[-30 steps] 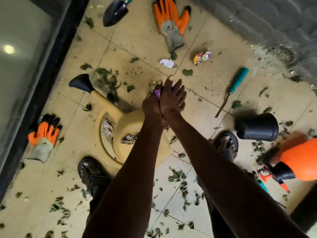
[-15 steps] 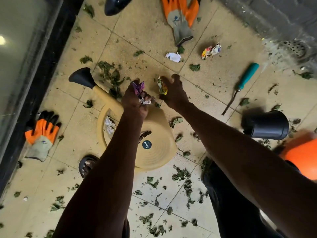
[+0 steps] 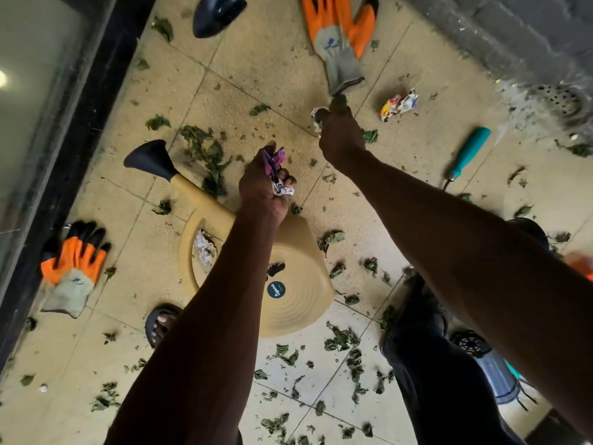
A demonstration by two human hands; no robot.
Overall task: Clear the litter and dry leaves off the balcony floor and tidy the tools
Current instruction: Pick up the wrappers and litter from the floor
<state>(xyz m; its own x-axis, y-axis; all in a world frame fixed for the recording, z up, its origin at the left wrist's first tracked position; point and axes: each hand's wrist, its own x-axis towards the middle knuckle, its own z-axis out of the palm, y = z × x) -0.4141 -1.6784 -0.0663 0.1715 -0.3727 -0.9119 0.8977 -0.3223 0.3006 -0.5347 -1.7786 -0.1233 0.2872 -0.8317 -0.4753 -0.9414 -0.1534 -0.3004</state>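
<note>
1. Two hands busy. Left hand (image 3: 268, 184) grips a wad of wrappers (image 3: 276, 170), purple and silver, fingers curled round it, held above the watering can (image 3: 288, 271).
2. Right hand (image 3: 337, 130) reaches toward the far edge of the floor (image 3: 263, 75), fingers pinching a white scrap (image 3: 316, 115) just below the cuff of the far glove (image 3: 340, 43).
3. Remaining litter: a coloured wrapper (image 3: 399, 104) just right of the right hand; a crumpled foil (image 3: 203, 248) in the can's handle opening; dry leaves (image 3: 205, 152) all over the floor.
4. Risk: the left wad looks loose and overfull; adding more could shed pieces back onto the floor.
5. Risk: the can lies on its side between the feet; a step could kick it or crush the leaves into crumbs.
6. Risk: the drain (image 3: 560, 101) by the far right wall could swallow leaves swept that way.
7. Writing: dark round label (image 3: 276, 289) on the can reads roughly "Ugaoo". Glove logo illegible. Wrapper print illegible.
</note>
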